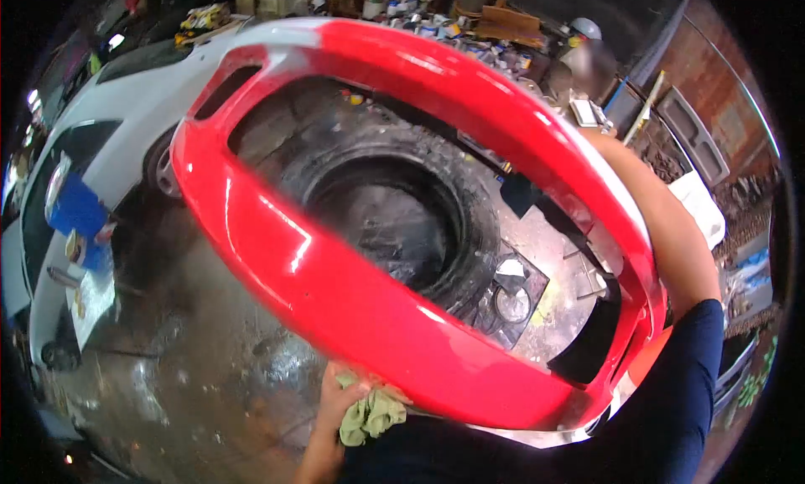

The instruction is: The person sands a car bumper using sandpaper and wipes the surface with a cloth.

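A glossy red car bumper [360, 295] with pale, unpainted-looking parts along its edge fills the middle of the head view, tilted over the floor. Below, at its near edge, my left hand [342, 394] is closed on a crumpled green cloth [371, 417] and touches the bumper's rim. My right arm reaches around the right end, with my right hand [597, 138] at the far edge. Its fingers are mostly hidden behind the bumper. Through the bumper's opening, a large black tyre [480, 232] shows lying flat beneath.
A pale car [126, 140] stands at the left, with a blue container [77, 205] near it. Cans and clutter [495, 52] crowd the back. Another person [583, 60] is at the back right. A grey panel [694, 136] leans near a rusty metal wall [721, 81].
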A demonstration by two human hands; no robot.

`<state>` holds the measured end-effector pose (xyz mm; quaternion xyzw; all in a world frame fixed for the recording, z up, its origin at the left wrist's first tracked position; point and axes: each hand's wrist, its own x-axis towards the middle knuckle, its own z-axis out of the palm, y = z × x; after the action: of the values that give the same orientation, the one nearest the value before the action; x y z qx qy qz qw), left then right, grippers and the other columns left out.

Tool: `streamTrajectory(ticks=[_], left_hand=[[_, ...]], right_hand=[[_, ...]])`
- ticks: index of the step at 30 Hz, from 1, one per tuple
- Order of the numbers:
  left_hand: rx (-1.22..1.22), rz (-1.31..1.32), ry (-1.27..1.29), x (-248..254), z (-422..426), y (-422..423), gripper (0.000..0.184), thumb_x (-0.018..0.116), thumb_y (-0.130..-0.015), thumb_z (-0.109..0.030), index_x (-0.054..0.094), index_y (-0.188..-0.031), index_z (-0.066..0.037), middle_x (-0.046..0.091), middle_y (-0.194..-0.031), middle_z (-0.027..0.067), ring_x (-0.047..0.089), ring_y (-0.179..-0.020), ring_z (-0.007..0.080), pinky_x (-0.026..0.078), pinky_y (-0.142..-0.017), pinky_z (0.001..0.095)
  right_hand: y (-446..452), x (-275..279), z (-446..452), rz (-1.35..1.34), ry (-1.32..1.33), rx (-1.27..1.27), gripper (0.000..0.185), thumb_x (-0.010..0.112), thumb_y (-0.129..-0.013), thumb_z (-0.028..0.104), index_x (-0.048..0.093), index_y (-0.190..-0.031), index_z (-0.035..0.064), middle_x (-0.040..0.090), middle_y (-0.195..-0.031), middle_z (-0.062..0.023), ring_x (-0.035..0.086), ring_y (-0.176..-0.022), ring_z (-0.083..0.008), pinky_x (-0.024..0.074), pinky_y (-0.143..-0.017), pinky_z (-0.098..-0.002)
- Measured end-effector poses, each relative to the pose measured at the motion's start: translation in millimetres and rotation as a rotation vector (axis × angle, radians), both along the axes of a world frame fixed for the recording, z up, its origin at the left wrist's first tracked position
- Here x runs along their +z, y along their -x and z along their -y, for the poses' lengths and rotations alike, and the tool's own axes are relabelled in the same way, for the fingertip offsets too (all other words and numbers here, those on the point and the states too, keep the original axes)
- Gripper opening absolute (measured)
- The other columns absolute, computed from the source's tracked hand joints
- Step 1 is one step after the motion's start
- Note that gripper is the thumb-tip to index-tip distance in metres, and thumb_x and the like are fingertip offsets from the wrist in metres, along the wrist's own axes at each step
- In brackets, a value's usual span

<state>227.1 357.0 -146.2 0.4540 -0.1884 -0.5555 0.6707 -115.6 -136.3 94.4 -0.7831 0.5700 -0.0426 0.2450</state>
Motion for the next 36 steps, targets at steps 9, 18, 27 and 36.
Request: streamTrajectory(ticks=[9, 18, 27, 36], left_hand=[[-0.120, 0.159, -0.120, -13, 70, -98, 0.051, 0.086, -0.079, -0.017, 0.058, -0.118, -0.001, 0.068, -0.108, 0.0079, 0.064, -0.102, 0.0182, 0.050, -0.095, 0.0361], [-0.158, 0.154, -0.120, -18, 134, -143, 0.048, 0.080, -0.080, -0.002, 0.051, -0.118, -0.004, 0.066, -0.111, 0.0089, 0.063, -0.103, 0.0171, 0.050, -0.095, 0.0345], [-0.395, 0.025, -0.284, -1, 166, -156, 0.047, 0.076, -0.087, 0.000, 0.050, -0.127, -0.001, 0.067, -0.115, 0.0089, 0.065, -0.108, 0.0172, 0.051, -0.098, 0.0362], [-0.451, 0.041, -0.280, -20, 158, -157, 0.048, 0.077, -0.089, -0.006, 0.052, -0.129, -0.002, 0.066, -0.120, 0.0080, 0.063, -0.112, 0.0173, 0.050, -0.100, 0.0362]], right_hand=[[-41, -87, 67, 0.086, -0.258, -0.085, 0.060, 0.059, -0.099, 0.049, 0.067, -0.131, -0.0020, 0.074, -0.111, -0.0201, 0.070, -0.102, -0.0275, 0.0530, -0.094, -0.0378], [-82, -139, 113, 0.192, -0.493, -0.148, 0.057, 0.060, -0.099, 0.046, 0.067, -0.131, -0.0019, 0.074, -0.111, -0.0196, 0.070, -0.101, -0.0271, 0.0530, -0.094, -0.0381], [-96, -182, 133, 0.339, -0.715, -0.171, 0.055, 0.062, -0.100, 0.043, 0.067, -0.131, -0.0018, 0.074, -0.111, -0.0190, 0.070, -0.101, -0.0267, 0.0530, -0.094, -0.0383], [-128, -161, 119, 0.305, -0.390, 0.092, 0.049, 0.066, -0.098, 0.036, 0.067, -0.130, -0.0011, 0.075, -0.109, -0.0183, 0.070, -0.100, -0.0261, 0.0534, -0.093, -0.0388]])
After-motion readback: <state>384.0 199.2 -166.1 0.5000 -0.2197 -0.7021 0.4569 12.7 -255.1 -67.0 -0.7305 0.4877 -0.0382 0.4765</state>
